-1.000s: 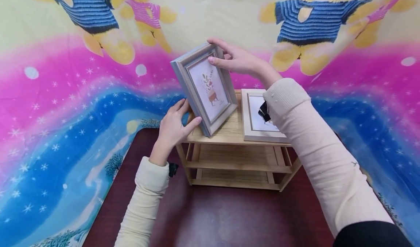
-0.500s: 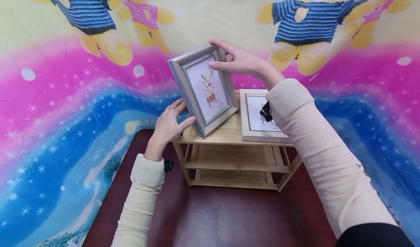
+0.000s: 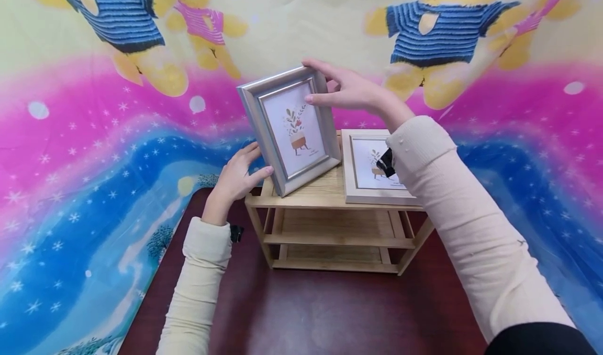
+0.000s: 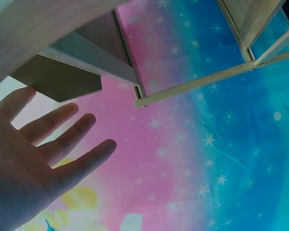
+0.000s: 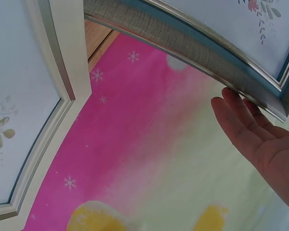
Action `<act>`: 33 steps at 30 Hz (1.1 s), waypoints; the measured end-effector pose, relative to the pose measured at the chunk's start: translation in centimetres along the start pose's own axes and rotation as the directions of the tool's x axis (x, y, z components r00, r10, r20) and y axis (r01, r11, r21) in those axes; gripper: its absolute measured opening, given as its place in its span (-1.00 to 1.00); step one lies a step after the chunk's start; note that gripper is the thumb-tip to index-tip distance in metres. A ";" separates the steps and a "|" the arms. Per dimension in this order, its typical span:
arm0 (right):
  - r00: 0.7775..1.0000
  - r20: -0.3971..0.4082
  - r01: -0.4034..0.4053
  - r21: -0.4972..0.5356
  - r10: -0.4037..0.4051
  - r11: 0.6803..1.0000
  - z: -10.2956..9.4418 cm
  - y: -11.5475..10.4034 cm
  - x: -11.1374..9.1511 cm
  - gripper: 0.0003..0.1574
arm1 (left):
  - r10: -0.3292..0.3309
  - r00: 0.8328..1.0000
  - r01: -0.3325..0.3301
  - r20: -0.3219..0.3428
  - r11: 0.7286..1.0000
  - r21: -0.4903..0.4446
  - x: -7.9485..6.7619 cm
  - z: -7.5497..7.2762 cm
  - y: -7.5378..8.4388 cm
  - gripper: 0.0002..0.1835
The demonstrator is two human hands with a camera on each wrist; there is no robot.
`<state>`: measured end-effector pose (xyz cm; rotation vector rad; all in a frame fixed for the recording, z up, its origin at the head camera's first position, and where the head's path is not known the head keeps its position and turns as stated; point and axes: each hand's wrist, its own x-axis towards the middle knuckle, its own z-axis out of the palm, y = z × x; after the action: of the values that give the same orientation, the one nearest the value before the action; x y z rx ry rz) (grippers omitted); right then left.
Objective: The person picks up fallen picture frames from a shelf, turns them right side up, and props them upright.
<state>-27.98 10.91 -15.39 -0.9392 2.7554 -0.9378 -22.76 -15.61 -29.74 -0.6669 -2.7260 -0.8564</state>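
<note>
In the head view, a silver-grey picture frame (image 3: pixel 292 130) with a potted-plant print stands tilted on the top of a wooden shelf rack (image 3: pixel 306 201). My right hand (image 3: pixel 346 87) pinches its upper right corner, thumb on the front and fingers over the far edge. My left hand (image 3: pixel 235 177) is at the frame's lower left side, thumb right at the edge. In the left wrist view its fingers (image 4: pixel 82 163) are straight and spread, below a dark brown panel (image 4: pixel 60 79). A cream picture frame (image 3: pixel 350 192) lies flat on the rack's right side, partly hidden by my right sleeve.
The rack has lower slatted shelves (image 3: pixel 334 226) and stands on a dark red table (image 3: pixel 330 313). A printed cloth backdrop (image 3: pixel 301 25) with bears and snowflakes hangs close behind and on both sides.
The grey frame has shifted slightly left and turned to face me more squarely. My left hand has moved left with its edge. My right hand keeps its hold on the upper corner.
</note>
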 end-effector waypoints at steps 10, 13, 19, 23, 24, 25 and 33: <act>1.000 0.000 -0.022 0.199 0.023 0.980 1.0 1.6 -0.5 0.10 | 0.074 0.993 -0.083 -0.092 0.991 -0.104 -0.1 0.7 -0.4 0.12; 1.000 0.002 -0.025 0.286 0.026 0.958 1.5 2.2 -0.5 0.10 | 0.137 0.962 -0.179 -0.238 0.970 -0.165 -0.2 1.3 -0.2 -0.03; 0.996 0.058 -0.087 0.358 0.071 0.930 2.2 2.9 -0.9 -0.07 | 0.161 0.884 -0.298 -0.438 0.918 -0.263 -1.2 1.7 2.2 -0.42; 0.990 0.080 -0.135 0.346 0.114 0.929 2.5 3.1 -1.1 -0.22 | 0.155 0.866 -0.324 -0.475 0.898 -0.298 -1.9 0.9 4.8 -0.45; 0.990 0.079 -0.140 0.334 0.120 0.932 2.5 3.2 -1.1 -0.25 | 0.150 0.863 -0.325 -0.482 0.895 -0.305 -1.9 0.9 5.0 -0.43; 0.990 0.076 -0.140 0.324 0.122 0.936 2.6 3.3 -1.2 -0.29 | 0.147 0.859 -0.329 -0.490 0.893 -0.309 -1.8 1.1 4.7 -0.42; 0.992 -0.006 -0.118 0.241 0.123 0.963 3.2 3.6 -1.1 -0.43 | 0.071 0.889 -0.249 -0.453 0.905 -0.346 -0.9 1.9 2.8 -0.38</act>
<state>-28.17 12.16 -20.18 -0.7178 2.6020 -1.2306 -20.77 -12.78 -30.24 -0.6689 -2.0853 -1.3490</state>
